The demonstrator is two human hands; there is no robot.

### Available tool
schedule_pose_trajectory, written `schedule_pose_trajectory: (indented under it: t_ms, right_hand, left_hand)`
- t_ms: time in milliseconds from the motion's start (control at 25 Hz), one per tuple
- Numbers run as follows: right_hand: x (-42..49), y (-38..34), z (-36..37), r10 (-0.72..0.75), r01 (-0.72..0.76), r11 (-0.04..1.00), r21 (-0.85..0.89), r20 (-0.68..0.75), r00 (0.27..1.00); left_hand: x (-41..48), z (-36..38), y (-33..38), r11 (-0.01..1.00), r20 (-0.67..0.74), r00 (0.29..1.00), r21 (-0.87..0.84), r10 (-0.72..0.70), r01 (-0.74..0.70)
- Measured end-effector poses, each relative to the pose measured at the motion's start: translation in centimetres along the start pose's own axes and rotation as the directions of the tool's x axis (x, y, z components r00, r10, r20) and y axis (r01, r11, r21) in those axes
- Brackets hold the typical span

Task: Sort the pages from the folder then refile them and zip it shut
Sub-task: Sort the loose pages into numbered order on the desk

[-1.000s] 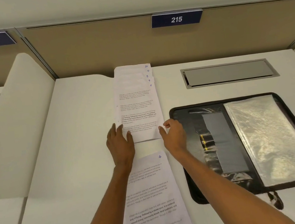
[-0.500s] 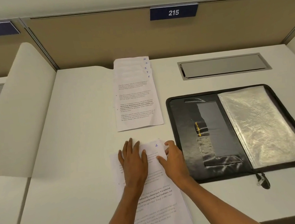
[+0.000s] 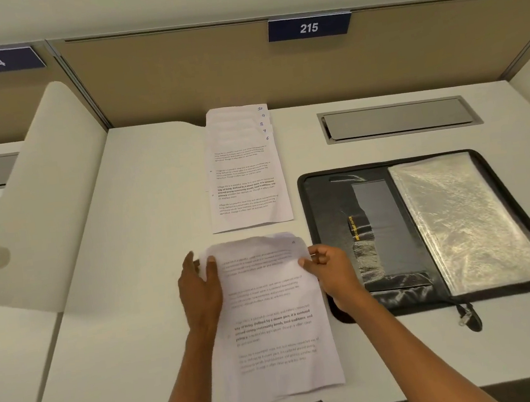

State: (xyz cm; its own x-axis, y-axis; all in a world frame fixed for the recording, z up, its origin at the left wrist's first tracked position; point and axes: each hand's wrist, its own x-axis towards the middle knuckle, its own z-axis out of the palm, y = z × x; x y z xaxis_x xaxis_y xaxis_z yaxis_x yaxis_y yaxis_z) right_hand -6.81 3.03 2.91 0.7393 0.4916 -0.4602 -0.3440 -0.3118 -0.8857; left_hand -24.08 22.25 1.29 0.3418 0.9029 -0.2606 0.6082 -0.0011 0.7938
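Observation:
A fanned row of printed pages (image 3: 246, 183), hand-numbered 10 down to 6 at their top right corners, lies at the back middle of the desk. Closer to me lies a second stack of pages (image 3: 272, 332). My left hand (image 3: 201, 287) grips the top sheet's left edge and my right hand (image 3: 332, 267) pinches its right edge; the sheet's top is lifted and curled off the stack. The black zip folder (image 3: 331, 190) lies open to the right, with a clear plastic sleeve (image 3: 457, 218) on its right half. Its zip pull (image 3: 465, 315) hangs at the front edge.
A grey cable hatch (image 3: 399, 118) is set into the white desk (image 3: 124, 250) behind the folder. A tan partition with a sign reading 215 (image 3: 309, 27) stands at the back. A white curved divider (image 3: 42, 199) bounds the left side. The desk's front edge is near me.
Both hands came back from the far fanned pages to the near stack. They went from resting flat on the top sheet to gripping its two side edges and lifting its top.

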Motion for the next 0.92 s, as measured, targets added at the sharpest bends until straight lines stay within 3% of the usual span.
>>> schedule_pose_trajectory:
  t_ms: [120,200,320,440,720,920]
  right_hand:
    - [0.8,-0.7,-0.5,0.065,-0.059,0.991,0.12,-0.051,0.997]
    - [1.3,-0.9,-0.6,0.102,-0.085,0.979,0.184,-0.083,0.991]
    - [1.1,-0.9,-0.7,0.116,-0.106,0.974,0.199,-0.042,0.992]
    - [0.2,-0.2,-0.8,0.106,-0.106,0.994,-0.009,0.032,0.994]
    - [0.9,0.4,-2.5,0.065,-0.079,0.991,-0.109,-0.127,0.99]
    - [2.1,0.1,-8.5,-0.003,-0.051,0.983,-0.176,-0.294,0.956]
  left_hand:
    - [-0.2,-1.6,0.9,0.935,0.227,0.973,-0.337,-0.029,0.107]
    - [-0.5,-2.0,1.3,0.888,0.346,0.938,-0.432,0.0,0.16]
    - [-0.7,-2.0,0.9,0.831,0.353,0.936,-0.522,0.003,0.195]
    - [-0.5,-1.6,-0.2,0.763,0.348,0.936,-0.589,-0.059,0.267]
    - [-0.4,-2.2,-1.0,0.82,0.33,0.942,-0.522,-0.058,0.234]
    - [2.0,-4.7,-2.8,0.954,0.212,0.976,-0.283,-0.043,0.104]
